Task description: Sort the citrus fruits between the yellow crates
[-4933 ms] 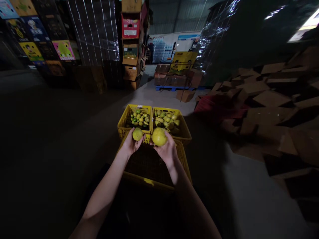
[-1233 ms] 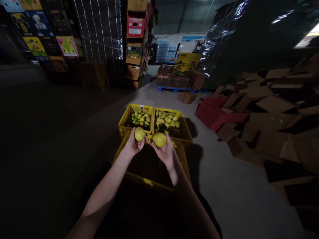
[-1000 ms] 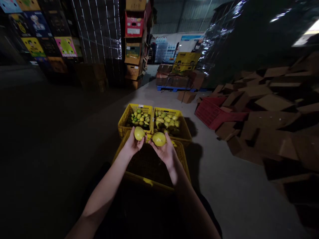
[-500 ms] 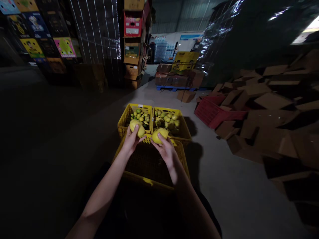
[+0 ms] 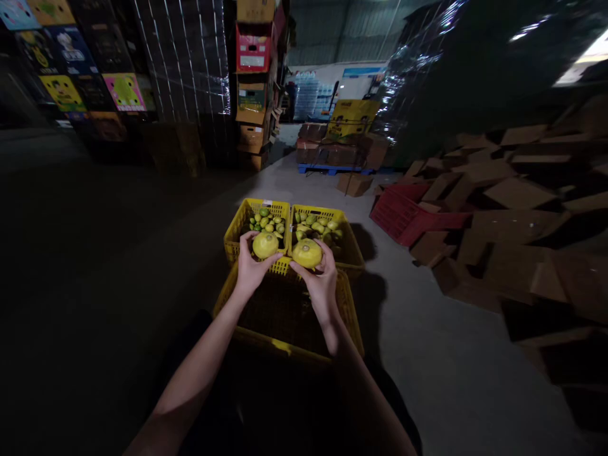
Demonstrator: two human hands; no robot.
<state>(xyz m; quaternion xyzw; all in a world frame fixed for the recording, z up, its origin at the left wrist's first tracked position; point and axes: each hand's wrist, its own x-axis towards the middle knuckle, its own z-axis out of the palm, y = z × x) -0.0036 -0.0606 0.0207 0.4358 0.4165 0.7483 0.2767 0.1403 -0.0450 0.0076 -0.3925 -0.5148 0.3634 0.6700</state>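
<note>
My left hand is closed around a plump yellow fruit, lemon-like in shape, with one round end turned up towards me. In my right hand is a similar yellow fruit, held between thumb and fingers, its end spot also facing up. Both hands are side by side above the far rim of a dark-bottomed yellow crate. Just beyond them stand two more yellow crates. The left crate holds small green and yellow fruits; the right crate holds larger yellow-green ones.
To the right, a red crate lies against a heap of flattened cardboard boxes. Farther back are a blue pallet with boxes, a loose carton and a tall stack of cartons.
Both hands have turned the fruits so that their ends face up towards me. The right hand and its fruit have risen slightly; the crates have not moved.
</note>
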